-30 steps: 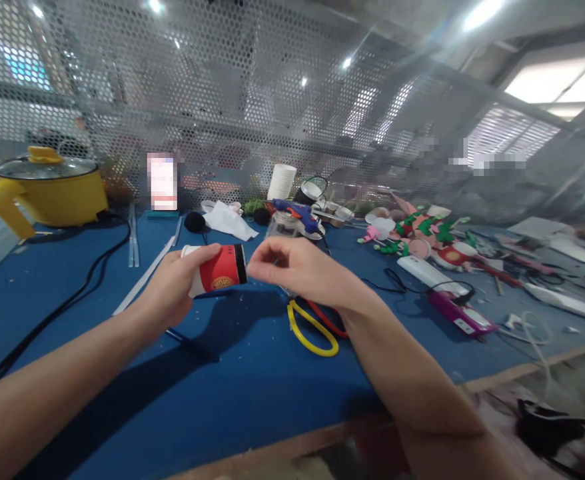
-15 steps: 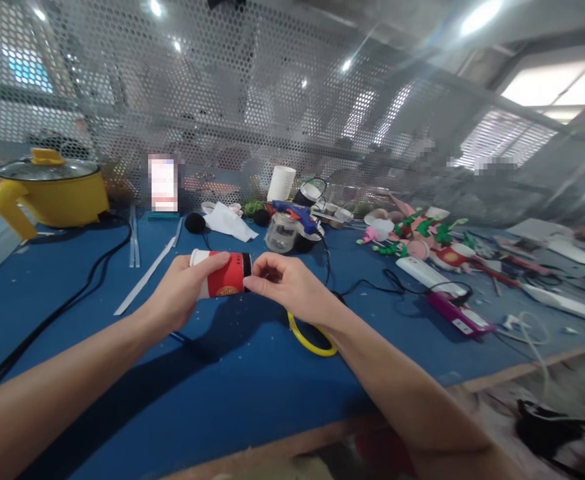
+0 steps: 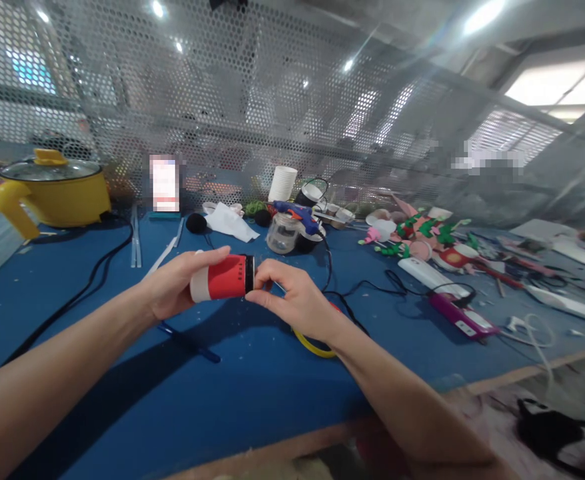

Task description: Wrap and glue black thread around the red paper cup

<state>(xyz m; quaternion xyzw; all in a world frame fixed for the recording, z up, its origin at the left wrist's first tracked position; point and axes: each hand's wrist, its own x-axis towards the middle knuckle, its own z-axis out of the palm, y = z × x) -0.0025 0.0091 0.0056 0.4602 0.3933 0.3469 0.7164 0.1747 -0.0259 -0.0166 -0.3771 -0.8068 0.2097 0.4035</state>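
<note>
Both of your hands grip the red paper cup [image 3: 224, 278] sideways above the blue table [image 3: 252, 393]: left hand [image 3: 175, 288] wraps its white rim end, right hand [image 3: 287, 298] pinches its black-banded base.

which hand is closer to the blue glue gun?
Right. The right hand sits just in front of and below the blue glue gun, pinching the black end of the red cup. The left hand holds the cup's other end, farther to the left.

Blue worktable [image 3: 252, 393]; perforated metal screen [image 3: 232, 87] behind; bright ceiling lights [image 3: 480, 13].
</note>
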